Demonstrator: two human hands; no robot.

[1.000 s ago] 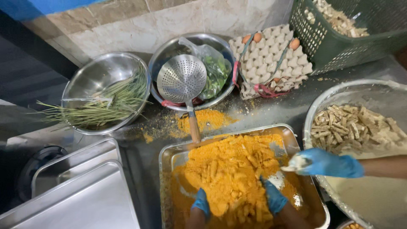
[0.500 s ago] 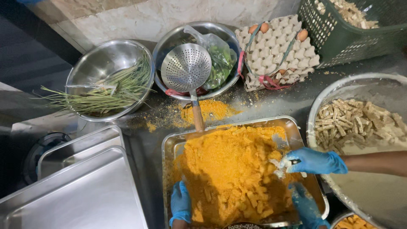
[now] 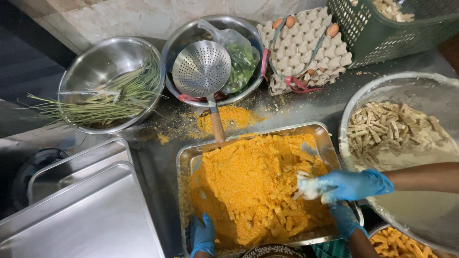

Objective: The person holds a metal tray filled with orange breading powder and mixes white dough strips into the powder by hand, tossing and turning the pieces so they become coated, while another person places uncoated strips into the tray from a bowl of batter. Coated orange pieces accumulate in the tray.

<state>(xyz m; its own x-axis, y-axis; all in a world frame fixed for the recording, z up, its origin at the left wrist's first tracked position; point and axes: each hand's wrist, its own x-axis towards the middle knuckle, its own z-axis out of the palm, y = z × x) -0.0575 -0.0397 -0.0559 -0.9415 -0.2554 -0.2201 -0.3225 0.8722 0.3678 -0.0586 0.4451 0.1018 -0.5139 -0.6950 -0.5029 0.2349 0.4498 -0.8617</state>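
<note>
At the near edge of the view, the person's left hand (image 3: 203, 234), in a blue glove, lies over the near left rim of the steel tray (image 3: 184, 165); its fingers lie close together, but whether they grip the rim cannot be told. The right hand (image 3: 344, 220), also gloved, sits at the tray's near right corner, its fingertips hidden under another arm, so their state cannot be told. The tray is heaped with orange crumb-coated strips (image 3: 253, 186). Over its right side, a co-worker's gloved hand (image 3: 356, 185) reaches in from the right, fingers closed on pale battered pieces (image 3: 310, 187). Left of the tray lie stacked empty steel trays (image 3: 81, 210); to the right, a large bowl (image 3: 382, 83) holds pale uncoated strips (image 3: 389, 126). Beyond the tray, orange crumbs (image 3: 229, 117) are scattered on the counter, and a perforated skimmer (image 3: 202, 68) rests its handle on the tray's far rim. Farther back stand a bowl of green stalks (image 3: 112, 98), a bowl holding bagged greens (image 3: 241, 59), an egg carton (image 3: 306, 45) and a green basket (image 3: 382, 33).
</note>
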